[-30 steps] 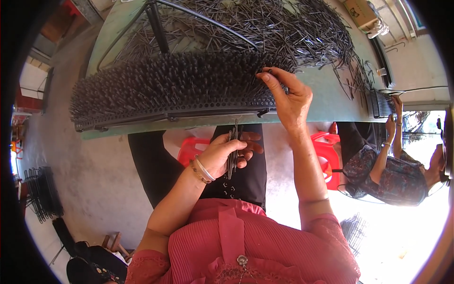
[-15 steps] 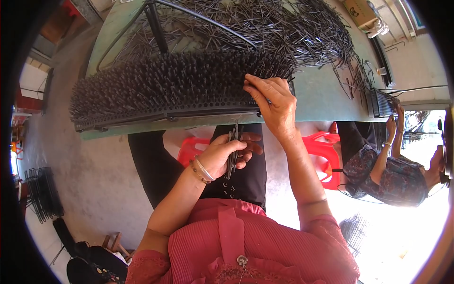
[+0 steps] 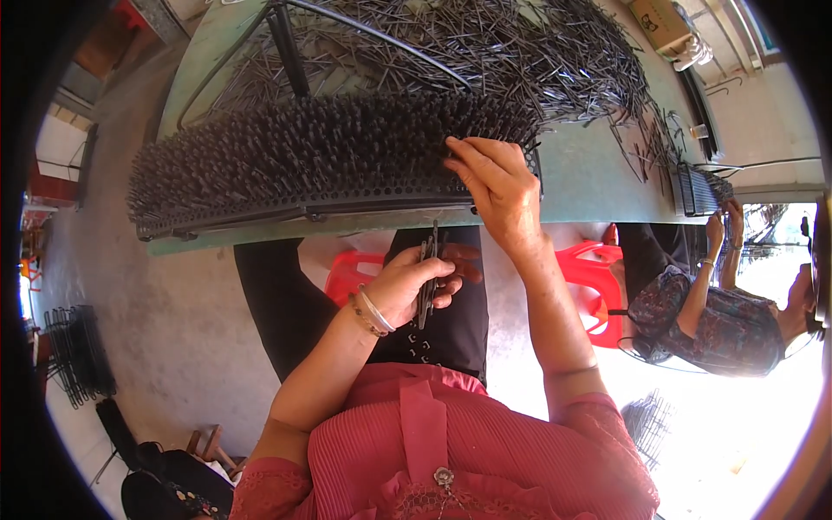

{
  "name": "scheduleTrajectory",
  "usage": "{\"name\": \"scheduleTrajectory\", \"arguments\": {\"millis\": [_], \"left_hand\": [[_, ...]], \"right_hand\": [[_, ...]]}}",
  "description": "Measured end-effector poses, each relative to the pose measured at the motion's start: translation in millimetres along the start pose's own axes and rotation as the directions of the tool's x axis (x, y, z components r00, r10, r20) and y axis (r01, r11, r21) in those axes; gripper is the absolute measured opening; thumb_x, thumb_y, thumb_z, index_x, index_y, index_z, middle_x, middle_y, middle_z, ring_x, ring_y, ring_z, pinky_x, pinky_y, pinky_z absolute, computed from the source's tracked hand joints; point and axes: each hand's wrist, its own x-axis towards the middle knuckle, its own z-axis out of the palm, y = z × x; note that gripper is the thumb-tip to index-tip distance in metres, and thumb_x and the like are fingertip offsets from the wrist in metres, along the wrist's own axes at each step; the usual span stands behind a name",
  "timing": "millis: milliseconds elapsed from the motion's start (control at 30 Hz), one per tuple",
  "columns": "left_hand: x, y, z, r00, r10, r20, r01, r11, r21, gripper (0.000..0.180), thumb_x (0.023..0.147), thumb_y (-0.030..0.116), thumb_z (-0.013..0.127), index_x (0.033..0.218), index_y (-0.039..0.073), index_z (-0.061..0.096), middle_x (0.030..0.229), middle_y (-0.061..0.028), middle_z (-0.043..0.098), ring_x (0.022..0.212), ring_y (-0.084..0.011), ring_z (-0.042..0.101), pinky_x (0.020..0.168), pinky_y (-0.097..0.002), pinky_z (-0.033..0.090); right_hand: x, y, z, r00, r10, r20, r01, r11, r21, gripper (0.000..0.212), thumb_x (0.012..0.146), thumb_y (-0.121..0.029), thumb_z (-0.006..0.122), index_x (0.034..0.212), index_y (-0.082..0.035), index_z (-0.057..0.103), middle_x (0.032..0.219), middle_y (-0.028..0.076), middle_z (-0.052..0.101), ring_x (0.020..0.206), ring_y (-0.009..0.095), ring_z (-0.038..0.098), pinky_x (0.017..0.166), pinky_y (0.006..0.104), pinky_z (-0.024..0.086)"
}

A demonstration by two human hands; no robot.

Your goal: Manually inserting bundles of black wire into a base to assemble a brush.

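Observation:
A long black perforated rack (image 3: pixel 260 209), packed with upright thin dark metal pins (image 3: pixel 321 143), lies along the near edge of the table. My right hand (image 3: pixel 504 189) is over its right end, thumb and fingertips brought together among the pins. Whatever those fingertips pinch is too small and dark to make out. Below the table edge, above my lap, my left hand (image 3: pixel 403 286) is closed around a small bundle of thin dark metal rods (image 3: pixel 424 310). The bundle stands roughly upright, sticking out above and below the thumb.
A big heap of loose dark rods (image 3: pixel 563 61) covers the back of the green table (image 3: pixel 598 160). A bent metal frame (image 3: pixel 286 52) rises behind the rack. At right, another person (image 3: pixel 706 312) works at a smaller rack (image 3: pixel 696 190). Red stools (image 3: pixel 591 282) stand below.
My right hand has shifted very slightly along the rack's right end, its fingers still together. The left hand and its bundle are almost unmoved.

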Motion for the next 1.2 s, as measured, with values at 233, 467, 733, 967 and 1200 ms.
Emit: {"name": "scheduleTrajectory", "arguments": {"millis": [233, 467, 733, 967, 1200], "left_hand": [[3.2, -0.6, -2.8, 0.996, 0.065, 0.053, -0.065, 0.998, 0.007, 0.036, 0.088, 0.011, 0.046, 0.119, -0.008, 0.05, 0.108, -0.0179, 0.06, 0.093, -0.0189, 0.059, 0.076, -0.0302, 0.049], [2.0, 5.3, 1.4, 0.99, 0.047, 0.134, -0.039, 0.998, -0.058, 0.039, 0.09, 0.016, 0.045, 0.12, -0.008, 0.049, 0.116, -0.0216, 0.056, 0.108, -0.0285, 0.056, 0.092, -0.0384, 0.046], [-0.7, 10.2, 3.2, 0.983, -0.003, 0.183, 0.016, 0.998, -0.066, 0.041, 0.091, 0.019, 0.045, 0.125, -0.005, 0.045, 0.118, -0.0213, 0.056, 0.109, -0.0295, 0.056, 0.093, -0.0399, 0.045], [-4.0, 12.8, 10.0, 0.969, 0.037, 0.245, -0.025, 0.998, -0.051, 0.037, 0.091, 0.011, 0.042, 0.123, -0.008, 0.044, 0.115, -0.0235, 0.056, 0.109, -0.0338, 0.056, 0.095, -0.0441, 0.044], [10.7, 13.5, 20.9, 0.979, -0.006, 0.206, 0.003, 1.0, 0.013, 0.04, 0.093, 0.017, 0.045, 0.127, -0.004, 0.044, 0.116, -0.0192, 0.057, 0.112, -0.0303, 0.055, 0.094, -0.0453, 0.045]], "right_hand": [[-4.6, 1.1, -2.0, 0.991, 0.113, -0.07, -0.113, 0.994, 0.005, 0.023, 0.074, -0.003, 0.07, 0.097, -0.004, 0.069, 0.09, 0.009, 0.064, 0.081, 0.024, 0.059, 0.071, 0.0318, 0.048], [-0.6, 6.1, -4.2, 1.0, 0.016, -0.003, -0.016, 0.994, -0.105, 0.023, 0.075, -0.003, 0.068, 0.098, -0.004, 0.066, 0.086, 0.008, 0.06, 0.077, 0.024, 0.056, 0.069, 0.0336, 0.044], [-3.3, -5.3, -13.4, 0.99, 0.133, 0.035, -0.135, 0.99, 0.042, 0.019, 0.079, -0.006, 0.066, 0.097, -0.002, 0.067, 0.088, 0.011, 0.061, 0.083, 0.023, 0.059, 0.073, 0.0332, 0.046], [-25.9, -24.6, -37.5, 0.713, 0.35, 0.608, -0.663, 0.619, 0.421, 0.019, 0.083, -0.011, 0.066, 0.096, 0.003, 0.067, 0.086, 0.009, 0.064, 0.079, 0.013, 0.059, 0.067, 0.0243, 0.046], [-20.2, -7.1, -54.2, 0.691, 0.555, 0.463, -0.717, 0.446, 0.536, 0.015, 0.088, -0.009, 0.061, 0.091, 0.004, 0.067, 0.083, 0.006, 0.067, 0.079, 0.01, 0.059, 0.07, 0.0245, 0.048]]}}
